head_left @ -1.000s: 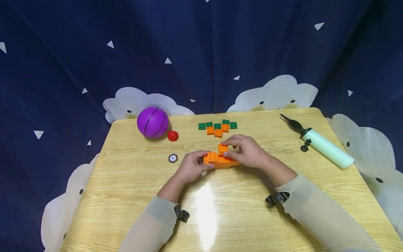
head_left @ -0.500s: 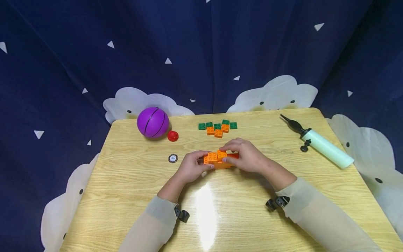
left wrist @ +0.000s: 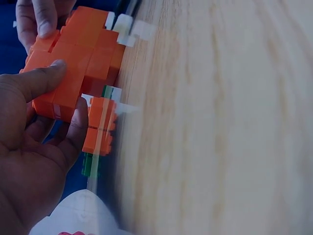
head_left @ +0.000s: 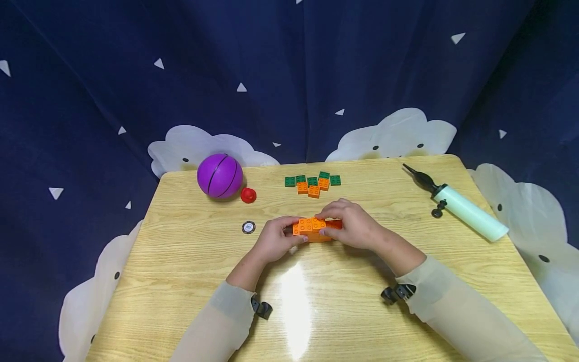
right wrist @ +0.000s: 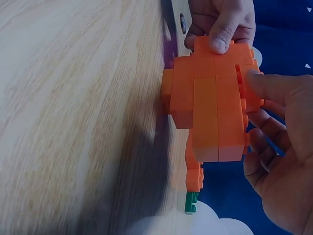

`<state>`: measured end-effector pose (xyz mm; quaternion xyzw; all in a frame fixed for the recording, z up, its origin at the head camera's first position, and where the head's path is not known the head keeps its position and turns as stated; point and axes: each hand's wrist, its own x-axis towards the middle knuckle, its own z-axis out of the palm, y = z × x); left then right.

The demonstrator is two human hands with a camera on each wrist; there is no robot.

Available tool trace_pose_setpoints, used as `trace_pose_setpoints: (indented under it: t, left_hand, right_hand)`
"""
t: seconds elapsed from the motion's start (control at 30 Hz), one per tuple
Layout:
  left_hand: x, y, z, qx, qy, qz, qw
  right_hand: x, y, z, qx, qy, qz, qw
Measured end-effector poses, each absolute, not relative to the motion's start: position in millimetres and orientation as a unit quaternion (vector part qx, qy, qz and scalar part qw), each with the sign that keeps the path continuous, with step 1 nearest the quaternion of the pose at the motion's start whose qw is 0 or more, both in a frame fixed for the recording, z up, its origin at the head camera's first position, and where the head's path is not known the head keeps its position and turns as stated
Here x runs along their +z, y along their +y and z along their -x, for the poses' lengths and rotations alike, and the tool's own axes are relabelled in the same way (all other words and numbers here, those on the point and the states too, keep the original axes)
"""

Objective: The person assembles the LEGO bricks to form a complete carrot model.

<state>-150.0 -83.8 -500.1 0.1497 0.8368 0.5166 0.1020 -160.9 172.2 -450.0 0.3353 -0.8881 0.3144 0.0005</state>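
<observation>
An orange brick assembly [head_left: 314, 229] stands on the wooden table [head_left: 316, 311] at its middle. My left hand [head_left: 276, 239] grips its left end, thumb and fingers curled round the bricks [left wrist: 73, 73]. My right hand [head_left: 355, 225] holds the right end, its thumb pressing the top brick [right wrist: 215, 107] and its fingers curled behind. Both hands keep the assembly on the tabletop.
Loose green and orange bricks [head_left: 313, 183] lie behind the hands. A purple ball [head_left: 219, 175] and a red cap [head_left: 248, 195] sit at the back left, a small round disc [head_left: 248, 227] to the left, a hand pump [head_left: 459, 205] at the right.
My right hand has brought a small orange brick down onto the assembly and pressed it in; it now sits level with the rest. My left hand has stayed put.
</observation>
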Motion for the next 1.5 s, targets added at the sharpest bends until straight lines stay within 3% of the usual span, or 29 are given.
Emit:
trace_pose_setpoints:
  t: [0.73, 1.2, 1.5]
  left_hand:
    - [-497.9, -85.5, 153.6, 0.51, 0.843, -0.15, 0.086]
    - [-502.3, -81.9, 155.3, 0.508, 0.842, -0.153, 0.097]
    - [-502.9, -83.4, 153.9, 0.503, 0.846, -0.152, 0.095]
  right_hand:
    - [-452.2, 169.5, 166.4, 0.295, -0.892, -0.343, 0.008]
    - [-462.4, 189.1, 184.2, 0.412, -0.852, -0.315, -0.076]
    - [-464.7, 188.3, 199.6, 0.421, -0.859, -0.278, -0.088]
